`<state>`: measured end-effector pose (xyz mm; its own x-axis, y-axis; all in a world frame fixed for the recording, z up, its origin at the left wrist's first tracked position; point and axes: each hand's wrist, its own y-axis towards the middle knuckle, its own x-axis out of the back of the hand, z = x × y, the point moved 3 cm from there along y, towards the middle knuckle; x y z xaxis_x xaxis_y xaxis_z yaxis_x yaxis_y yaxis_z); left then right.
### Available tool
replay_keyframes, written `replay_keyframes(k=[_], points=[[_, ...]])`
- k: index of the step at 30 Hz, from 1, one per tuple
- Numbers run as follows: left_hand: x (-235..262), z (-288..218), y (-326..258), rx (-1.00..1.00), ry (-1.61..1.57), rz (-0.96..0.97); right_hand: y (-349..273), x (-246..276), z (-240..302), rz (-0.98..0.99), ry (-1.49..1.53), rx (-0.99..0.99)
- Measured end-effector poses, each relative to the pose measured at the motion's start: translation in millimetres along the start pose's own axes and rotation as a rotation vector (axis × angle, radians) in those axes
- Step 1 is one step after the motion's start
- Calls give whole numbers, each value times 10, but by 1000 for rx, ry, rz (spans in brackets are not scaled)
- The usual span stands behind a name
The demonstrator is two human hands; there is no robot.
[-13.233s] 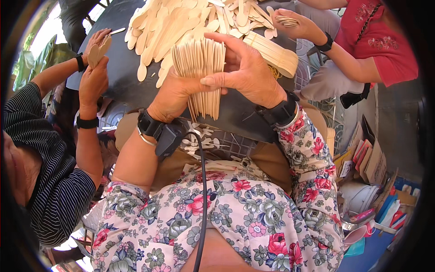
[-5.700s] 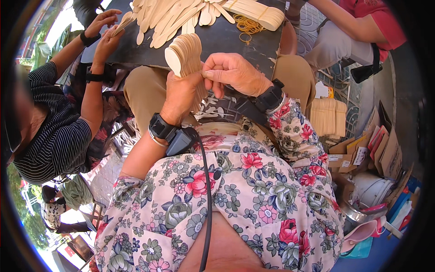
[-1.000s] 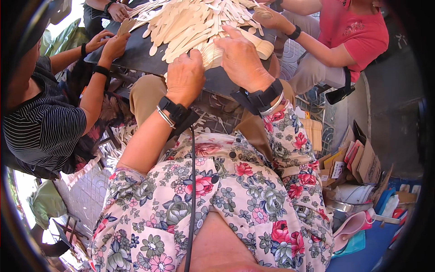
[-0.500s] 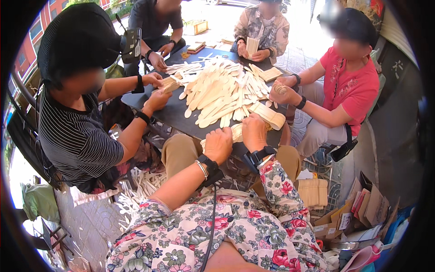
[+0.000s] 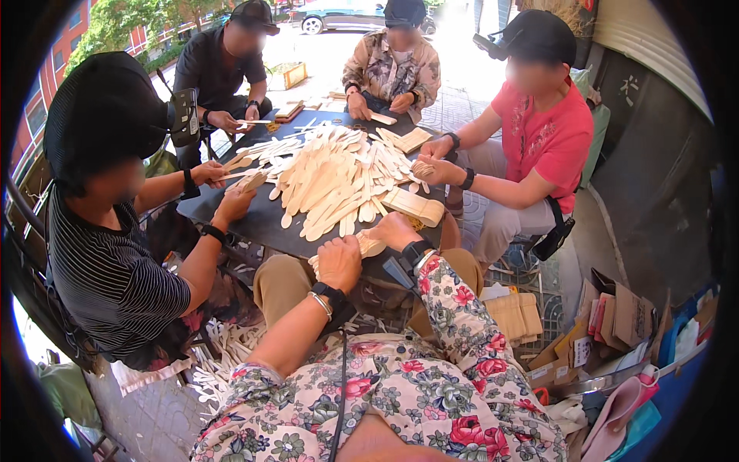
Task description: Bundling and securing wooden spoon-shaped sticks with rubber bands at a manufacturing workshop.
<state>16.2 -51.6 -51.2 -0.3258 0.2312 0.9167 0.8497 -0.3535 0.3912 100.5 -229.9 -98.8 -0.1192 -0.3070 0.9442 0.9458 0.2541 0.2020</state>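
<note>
My left hand point(image 5: 339, 262) and right hand point(image 5: 394, 230) are both closed around one bundle of flat wooden sticks point(image 5: 366, 245), held between them at the near edge of the dark table point(image 5: 265, 219), above my knees. Left hand grips the bundle's near end; right hand covers the far end; the middle shows pale between the two. Just beyond the right hand lies a stacked block of sticks point(image 5: 414, 205). Farther out, a loose heap of wooden spatulas point(image 5: 335, 177) covers the table centre. Four other people sit around it.
</note>
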Motion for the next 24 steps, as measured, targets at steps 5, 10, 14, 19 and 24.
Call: replay_keyframes(k=[5,10,14,19,24], points=[[-31,-8,-139,-3,-3,-52,-276,668,457,249,614,-286],[-40,-17,-102,-34,-48,-82,-234,624,409,105,241,31],[36,7,-13,-51,-137,-171,-244,689,477,40,159,-32],[119,56,-66,-47,-152,-200,-494,957,857,-110,372,-125],[142,63,6,-39,-163,-168,-598,1199,1280,-518,42,19]])
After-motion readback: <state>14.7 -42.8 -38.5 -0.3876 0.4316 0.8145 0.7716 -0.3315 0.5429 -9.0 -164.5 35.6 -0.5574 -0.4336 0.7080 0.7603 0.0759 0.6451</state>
